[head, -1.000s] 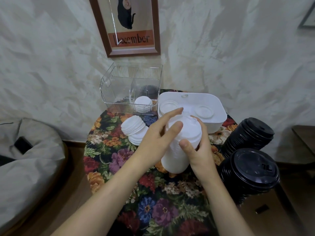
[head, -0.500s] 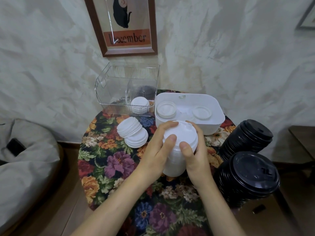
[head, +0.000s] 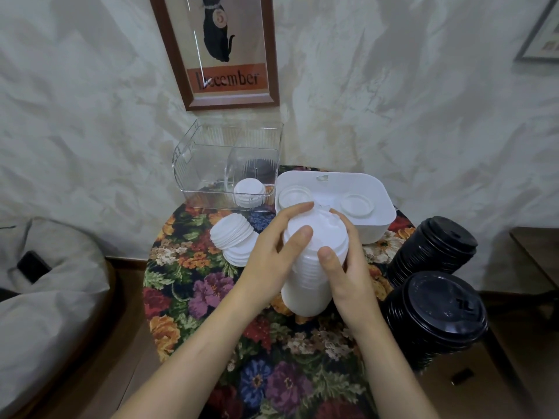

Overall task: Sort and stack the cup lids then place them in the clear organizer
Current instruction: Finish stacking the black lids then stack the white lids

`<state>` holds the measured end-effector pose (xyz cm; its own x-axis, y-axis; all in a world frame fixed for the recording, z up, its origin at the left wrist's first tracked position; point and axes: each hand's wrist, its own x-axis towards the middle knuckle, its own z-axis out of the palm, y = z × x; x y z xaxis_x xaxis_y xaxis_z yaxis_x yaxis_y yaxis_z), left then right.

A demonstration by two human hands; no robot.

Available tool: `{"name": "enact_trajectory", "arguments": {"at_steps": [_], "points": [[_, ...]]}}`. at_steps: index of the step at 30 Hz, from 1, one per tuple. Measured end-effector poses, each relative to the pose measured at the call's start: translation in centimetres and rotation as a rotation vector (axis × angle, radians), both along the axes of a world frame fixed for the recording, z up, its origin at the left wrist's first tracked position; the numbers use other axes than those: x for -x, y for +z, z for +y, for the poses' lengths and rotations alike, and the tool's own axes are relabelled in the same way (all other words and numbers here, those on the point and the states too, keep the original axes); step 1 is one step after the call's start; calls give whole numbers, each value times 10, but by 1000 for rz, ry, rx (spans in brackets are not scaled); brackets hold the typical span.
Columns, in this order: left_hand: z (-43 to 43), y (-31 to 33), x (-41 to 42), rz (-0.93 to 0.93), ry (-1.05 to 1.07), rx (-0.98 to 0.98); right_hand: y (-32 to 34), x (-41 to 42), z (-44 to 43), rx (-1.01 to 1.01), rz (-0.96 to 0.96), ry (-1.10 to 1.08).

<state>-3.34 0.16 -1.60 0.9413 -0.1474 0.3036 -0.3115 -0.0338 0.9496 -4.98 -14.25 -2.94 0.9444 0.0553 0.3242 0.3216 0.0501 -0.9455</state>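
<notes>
A tall stack of white cup lids (head: pixel 308 279) stands on the floral table. My left hand (head: pixel 273 252) grips its upper part from the left, and my right hand (head: pixel 348 267) grips it from the right, thumb on the top lid's rim. The clear organizer (head: pixel 211 164) sits at the back, with a short stack of small white lids (head: pixel 249 193) in its right compartment. Two leaning stacks of small white lids (head: pixel 234 238) lie left of my hands.
A white tub (head: pixel 378 207) behind my hands holds two loose white lids (head: pixel 357 205). Two stacks of black lids (head: pixel 435 316) stand at the table's right edge. The floral tablecloth (head: pixel 211 297) covers a small round table. A grey cushion (head: pixel 45 297) lies at left.
My left fingers have curled down from above the top lid onto the stack's side. The camera has tilted, so everything sits slightly lower in view.
</notes>
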Motion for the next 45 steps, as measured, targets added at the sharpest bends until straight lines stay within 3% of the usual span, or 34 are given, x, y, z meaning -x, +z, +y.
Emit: {"name": "enact_trajectory", "arguments": {"at_steps": [26,39,45], "points": [[4,-10,11,2,10,-31,-18,17,-12,45,26,-115],[18,-62,26,414,27,107,-56,42,-20,41,181,-31],[18,-71,34,470,34,113,-67,47,-20,63,222,-34]]}}
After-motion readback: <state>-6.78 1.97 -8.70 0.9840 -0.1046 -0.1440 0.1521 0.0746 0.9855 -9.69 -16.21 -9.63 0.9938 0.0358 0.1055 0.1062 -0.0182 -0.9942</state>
